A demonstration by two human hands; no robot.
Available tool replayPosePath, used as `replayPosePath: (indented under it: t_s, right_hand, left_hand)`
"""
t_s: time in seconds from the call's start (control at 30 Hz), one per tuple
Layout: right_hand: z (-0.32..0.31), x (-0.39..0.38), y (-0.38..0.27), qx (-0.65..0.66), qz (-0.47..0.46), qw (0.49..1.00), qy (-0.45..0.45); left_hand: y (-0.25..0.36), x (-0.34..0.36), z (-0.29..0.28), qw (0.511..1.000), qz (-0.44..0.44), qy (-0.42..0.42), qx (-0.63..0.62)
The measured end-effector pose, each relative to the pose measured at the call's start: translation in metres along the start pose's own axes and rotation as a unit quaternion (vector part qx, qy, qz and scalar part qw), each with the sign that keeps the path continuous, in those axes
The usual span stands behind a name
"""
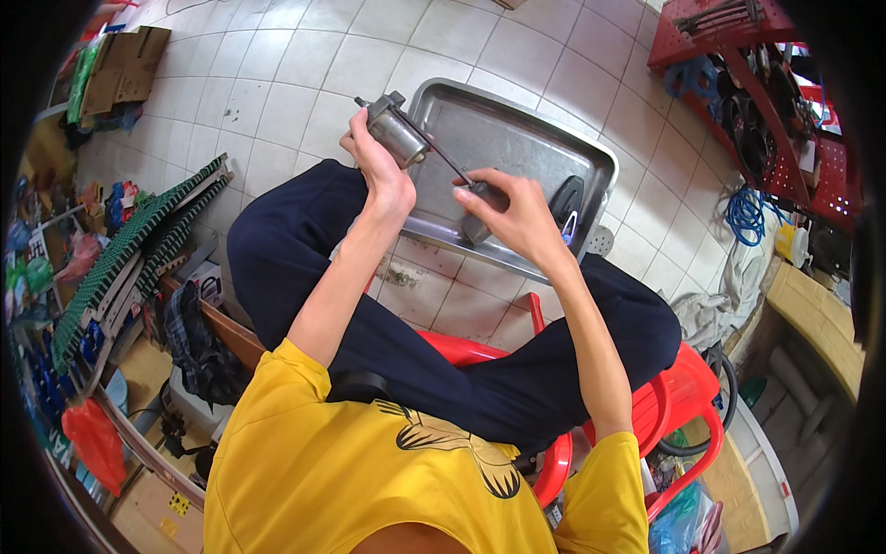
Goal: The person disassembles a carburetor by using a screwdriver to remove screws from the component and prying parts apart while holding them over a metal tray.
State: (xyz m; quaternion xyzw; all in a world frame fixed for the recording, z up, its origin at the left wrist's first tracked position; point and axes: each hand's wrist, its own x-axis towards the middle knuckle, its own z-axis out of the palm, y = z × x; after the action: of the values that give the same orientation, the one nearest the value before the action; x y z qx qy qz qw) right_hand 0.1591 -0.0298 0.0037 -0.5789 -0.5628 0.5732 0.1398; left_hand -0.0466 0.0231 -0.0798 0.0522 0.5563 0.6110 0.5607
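Observation:
My left hand [377,159] is closed around a small cylindrical metal motor [399,138], with a short shaft sticking out of its far left end. A long thin dark rod [448,159] runs across the motor's side down to my right hand [517,210]. The fingers of that hand are pinched on the rod's lower end; whether it has a handle is hidden. Just below those fingers, a grey metal part [476,228] shows, partly covered by the hand. Both hands are over a shallow metal tray [517,118]. A black object [566,198] lies at the tray's right side.
The tray stands on a tiled floor [305,55] between my knees. At the right are a red tool rack [720,46] and coiled blue cable [746,217]. Green-black long panels [138,254] and clutter fill the left. Red plastic chairs [688,388] are beneath and beside me.

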Motion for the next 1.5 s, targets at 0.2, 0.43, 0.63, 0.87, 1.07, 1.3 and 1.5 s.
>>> replayPosePath:
  t_s: [0.2,0.43,0.63,0.87,1.07,1.3,1.5]
  right_hand:
    - [-0.001,-0.011,0.004,0.300,0.013,0.952,-0.069]
    - [-0.009,0.001,0.018,0.111,0.017,0.994,0.018]
    - [-0.003,0.002,0.020,0.150,0.038,0.987,-0.044]
    - [-0.009,-0.001,0.019,0.199,0.019,0.979,-0.030]
    - [-0.005,-0.003,0.007,-0.123,-0.034,0.989,0.076]
    - [-0.009,0.000,0.011,0.112,-0.022,0.993,0.004]
    - [-0.010,0.003,0.022,0.151,-0.019,0.988,-0.013]
  left_hand:
    - [0.006,-0.005,0.015,0.998,-0.003,0.043,0.039]
    - [0.002,-0.005,0.005,1.000,-0.001,0.007,-0.012]
    - [0.000,-0.009,0.011,1.000,-0.004,0.007,-0.006]
    - [0.001,-0.013,0.012,1.000,-0.009,0.002,-0.004]
    - [0.002,-0.019,0.017,1.000,-0.017,-0.018,0.004]
    - [0.001,-0.010,0.010,1.000,-0.005,0.015,-0.004]
    - [-0.001,-0.003,0.005,1.000,0.003,0.020,-0.014]
